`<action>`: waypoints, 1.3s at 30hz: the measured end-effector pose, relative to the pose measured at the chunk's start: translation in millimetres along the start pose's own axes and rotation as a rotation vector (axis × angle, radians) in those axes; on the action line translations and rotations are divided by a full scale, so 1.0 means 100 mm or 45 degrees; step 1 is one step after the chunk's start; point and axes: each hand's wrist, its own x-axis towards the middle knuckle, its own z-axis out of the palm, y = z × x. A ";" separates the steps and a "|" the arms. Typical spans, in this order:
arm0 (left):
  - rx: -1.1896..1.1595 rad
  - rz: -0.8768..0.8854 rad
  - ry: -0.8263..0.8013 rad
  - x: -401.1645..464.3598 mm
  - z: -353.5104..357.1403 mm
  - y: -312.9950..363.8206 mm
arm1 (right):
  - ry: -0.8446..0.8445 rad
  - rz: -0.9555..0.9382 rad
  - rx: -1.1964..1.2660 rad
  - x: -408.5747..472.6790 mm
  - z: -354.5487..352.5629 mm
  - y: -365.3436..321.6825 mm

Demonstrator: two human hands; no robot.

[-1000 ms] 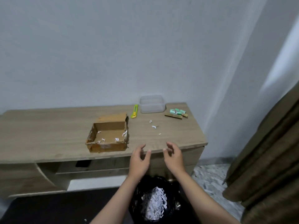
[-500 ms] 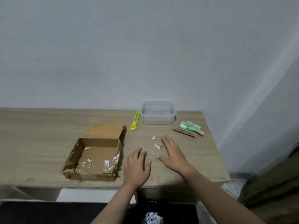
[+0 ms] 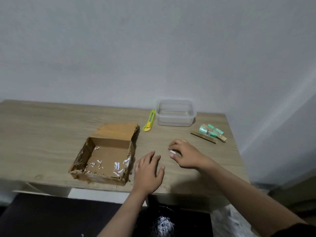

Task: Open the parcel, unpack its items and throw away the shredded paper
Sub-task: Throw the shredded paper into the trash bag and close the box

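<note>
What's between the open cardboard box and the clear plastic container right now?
In the head view, only the yellow utility knife lies between the cardboard box and the clear container, close beside the container; otherwise bare tabletop.

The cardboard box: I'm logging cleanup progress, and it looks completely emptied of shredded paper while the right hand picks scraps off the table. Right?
Not quite. The head view shows the cardboard box still holding a few white paper scraps. The right hand is indeed gathering scraps from the table.

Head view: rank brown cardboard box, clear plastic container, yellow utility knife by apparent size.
1. Open brown cardboard box, largest, though nearer the camera.
2. Clear rectangular plastic container.
3. Yellow-green utility knife, smallest.
</note>
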 end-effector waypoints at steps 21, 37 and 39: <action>-0.146 -0.036 -0.162 -0.11 -0.17 0.08 | 0.161 0.510 -0.013 -1.00 0.26 -0.58; -0.775 0.432 -0.056 -0.26 -1.34 -0.47 | -0.038 1.121 0.238 -1.19 1.40 -1.43; -0.745 0.439 -0.048 -0.24 -1.44 -0.65 | 0.000 1.181 0.217 -1.21 1.51 -1.44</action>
